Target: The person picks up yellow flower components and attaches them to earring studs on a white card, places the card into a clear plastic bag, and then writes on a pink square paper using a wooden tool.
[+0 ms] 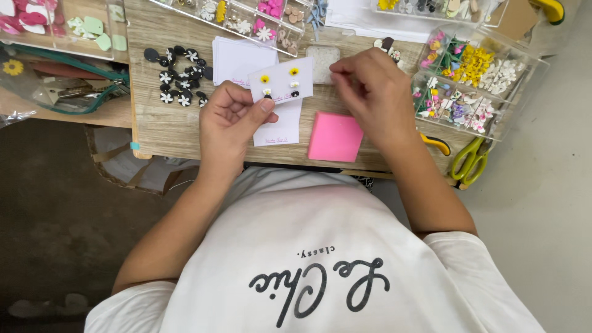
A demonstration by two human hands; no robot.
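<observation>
White and small, the earring card (282, 81) is up just above the wooden table (166, 123), near the front edge. The left hand (229, 120) pinches its lower corner between thumb and fingers. Little yellow flower earrings with black and white bits sit on the card. The right hand (373, 92) is just beside the card's right edge, with its fingertips curled close together as if pinching something tiny; what it holds is too small to tell. Under the card lies another white card (280, 131), flat on the table. Next to that is a pink square pad (335, 137). Behind the held card is a stack of white cards (237, 60). To the left of the stack is a bunch of black pieces with white flowers (179, 77). On the right stands a clear box of little flowers (472, 80) in many colours. Green scissors (470, 161) lie near the table's right corner, below the box. A clear pouch (61, 83) lies at the far left.
</observation>
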